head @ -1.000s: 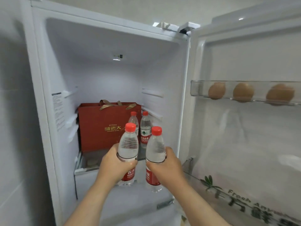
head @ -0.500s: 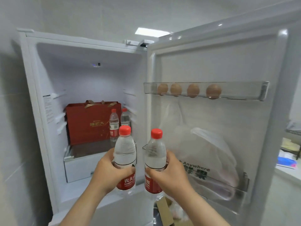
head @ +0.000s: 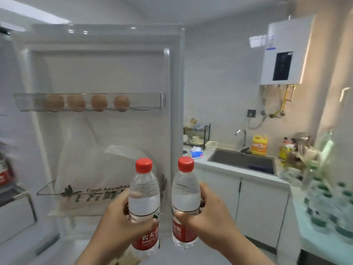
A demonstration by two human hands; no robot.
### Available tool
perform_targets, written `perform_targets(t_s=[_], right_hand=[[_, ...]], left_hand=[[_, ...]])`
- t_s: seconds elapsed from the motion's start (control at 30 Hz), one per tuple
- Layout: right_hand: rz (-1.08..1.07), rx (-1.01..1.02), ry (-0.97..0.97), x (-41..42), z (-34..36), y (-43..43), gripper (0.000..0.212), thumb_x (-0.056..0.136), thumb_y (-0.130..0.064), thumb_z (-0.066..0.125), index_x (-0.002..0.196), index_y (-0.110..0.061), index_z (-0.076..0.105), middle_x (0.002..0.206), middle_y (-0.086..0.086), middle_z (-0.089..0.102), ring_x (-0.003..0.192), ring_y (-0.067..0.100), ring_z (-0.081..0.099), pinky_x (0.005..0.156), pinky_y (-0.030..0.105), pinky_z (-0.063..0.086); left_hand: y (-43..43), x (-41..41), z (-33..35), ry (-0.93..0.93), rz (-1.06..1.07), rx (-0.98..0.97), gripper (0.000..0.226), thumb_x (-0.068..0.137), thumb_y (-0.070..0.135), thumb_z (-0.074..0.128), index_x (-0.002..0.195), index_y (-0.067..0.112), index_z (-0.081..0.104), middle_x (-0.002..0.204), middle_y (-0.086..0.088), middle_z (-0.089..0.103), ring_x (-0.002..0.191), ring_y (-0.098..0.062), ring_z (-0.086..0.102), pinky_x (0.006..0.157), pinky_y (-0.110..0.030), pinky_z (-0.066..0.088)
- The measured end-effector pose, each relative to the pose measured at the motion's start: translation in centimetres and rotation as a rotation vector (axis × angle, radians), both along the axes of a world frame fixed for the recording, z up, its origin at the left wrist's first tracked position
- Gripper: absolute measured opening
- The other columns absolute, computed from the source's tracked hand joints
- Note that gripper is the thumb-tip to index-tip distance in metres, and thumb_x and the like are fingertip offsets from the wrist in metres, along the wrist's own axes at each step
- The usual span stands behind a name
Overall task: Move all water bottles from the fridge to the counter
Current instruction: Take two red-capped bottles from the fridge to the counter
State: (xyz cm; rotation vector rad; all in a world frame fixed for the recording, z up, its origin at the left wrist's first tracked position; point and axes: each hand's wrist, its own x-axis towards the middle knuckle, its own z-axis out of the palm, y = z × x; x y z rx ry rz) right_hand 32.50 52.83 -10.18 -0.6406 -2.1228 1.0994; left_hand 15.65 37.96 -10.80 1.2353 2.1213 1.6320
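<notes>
I hold two clear water bottles with red caps and red labels, upright and side by side in front of me. My left hand (head: pixel 122 222) is wrapped around the left bottle (head: pixel 144 199). My right hand (head: pixel 214 217) grips the right bottle (head: pixel 185 194). Both bottles are outside the fridge, in front of the open fridge door (head: pixel 107 73). At the far left edge, a blurred bottle with a red label (head: pixel 4 176) still stands inside the fridge. The white counter (head: pixel 219 167) runs to the right of the door, beyond the bottles.
The door shelf (head: pixel 87 102) carries several brown eggs, and a white plastic bag (head: pixel 99 169) fills the lower door bin. On the counter are a sink (head: pixel 242 161), a yellow detergent jug (head: pixel 259 145), a dish rack (head: pixel 196 134) and a tissue pack (head: pixel 196 153). Green-capped bottles (head: pixel 328 203) crowd the right side.
My view has swung right, away from the fridge interior toward the door and the counter. Both hands have carried the two bottles along, still upright.
</notes>
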Motion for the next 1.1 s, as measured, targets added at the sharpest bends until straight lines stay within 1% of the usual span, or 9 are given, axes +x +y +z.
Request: perform_targets(t_s=[0.13,0.3,0.4,0.5,0.63,0.7,0.87,0.97,1.1], right_hand=[[-0.155,0.005,-0.003,5.9,-0.5,0.7,0.043,0.069,-0.043,0.08,0.105,-0.041,0.056,0.095,-0.027,0.067,0.088,-0.005,0.065,0.072,0.016,0.05],[-0.348,0.007,-0.005,13.6,-0.7,1.3,0.04,0.068,-0.041,0.081,0.099,-0.041,0.055,0.091,-0.023,0.067,0.086,-0.006,0.063,0.07,0.013,0.047],[-0.431,-0.016,-0.001,17.6,-0.7,1.8,0.043,0.065,-0.043,0.081,0.1,-0.043,0.056,0.092,-0.022,0.068,0.086,-0.004,0.064,0.075,0.021,0.053],[-0.505,-0.02,-0.003,22.2,-1.0,2.8,0.047,0.064,-0.045,0.082,0.104,-0.044,0.056,0.095,-0.02,0.069,0.089,-0.002,0.065,0.079,0.024,0.055],[-0.572,-0.014,0.003,28.6,-1.0,4.2,0.044,0.066,-0.041,0.083,0.102,-0.043,0.057,0.096,-0.028,0.067,0.088,-0.006,0.064,0.074,0.017,0.051],[-0.6,-0.013,0.008,31.5,-1.1,5.1,0.047,0.065,-0.041,0.083,0.106,-0.042,0.058,0.096,-0.027,0.069,0.088,-0.005,0.065,0.076,0.019,0.052],[-0.672,-0.006,0.011,37.8,-1.2,7.5,0.048,0.067,-0.04,0.084,0.108,-0.043,0.06,0.098,-0.026,0.07,0.09,-0.005,0.065,0.08,0.024,0.056],[-0.722,-0.014,0.013,40.7,-1.5,9.1,0.045,0.067,-0.039,0.085,0.105,-0.043,0.06,0.096,-0.026,0.07,0.088,-0.006,0.065,0.078,0.023,0.056],[-0.794,-0.042,-0.003,43.5,-2.5,12.2,0.047,0.064,-0.048,0.082,0.105,-0.043,0.06,0.095,-0.022,0.071,0.087,-0.004,0.066,0.077,0.026,0.057]], left_hand=[[3.4,4.1,0.0,-0.081,-0.15,-0.023,0.05,0.059,0.003,0.091,0.095,0.029,0.07,0.09,0.011,0.077,0.082,-0.008,0.072,0.071,-0.028,0.054],[7.1,10.5,0.3,-0.059,-0.31,0.012,0.056,0.061,0.001,0.088,0.088,0.047,0.069,0.086,0.019,0.074,0.079,-0.002,0.07,0.067,-0.024,0.051],[8.8,14.1,0.8,-0.078,-0.388,0.026,0.062,0.062,0.001,0.088,0.085,0.054,0.066,0.085,0.023,0.072,0.079,0.004,0.068,0.064,-0.019,0.049],[11.0,18.3,0.9,-0.084,-0.464,0.018,0.05,0.052,0.016,0.085,0.086,0.049,0.067,0.086,0.018,0.074,0.08,0.001,0.069,0.06,-0.013,0.05],[14.3,24.0,0.4,-0.142,-0.554,-0.026,0.046,0.061,0.003,0.088,0.093,0.031,0.069,0.086,0.013,0.076,0.08,-0.002,0.07,0.064,-0.02,0.051],[16.1,26.8,0.2,-0.153,-0.586,-0.042,0.045,0.057,0.008,0.087,0.095,0.026,0.069,0.086,0.011,0.076,0.079,-0.002,0.07,0.066,-0.022,0.051],[20.6,33.2,-0.1,-0.169,-0.677,-0.057,0.05,0.066,-0.003,0.085,0.1,0.028,0.065,0.086,0.022,0.073,0.079,0.004,0.069,0.064,-0.023,0.052],[23.4,36.1,-0.3,-0.181,-0.714,-0.065,0.051,0.067,-0.005,0.084,0.101,0.028,0.064,0.086,0.02,0.074,0.08,0.001,0.07,0.067,-0.028,0.054],[27.6,39.2,-1.0,-0.178,-0.766,-0.084,0.051,0.068,-0.005,0.082,0.1,0.029,0.063,0.086,0.022,0.073,0.078,0.004,0.069,0.063,-0.019,0.051]])
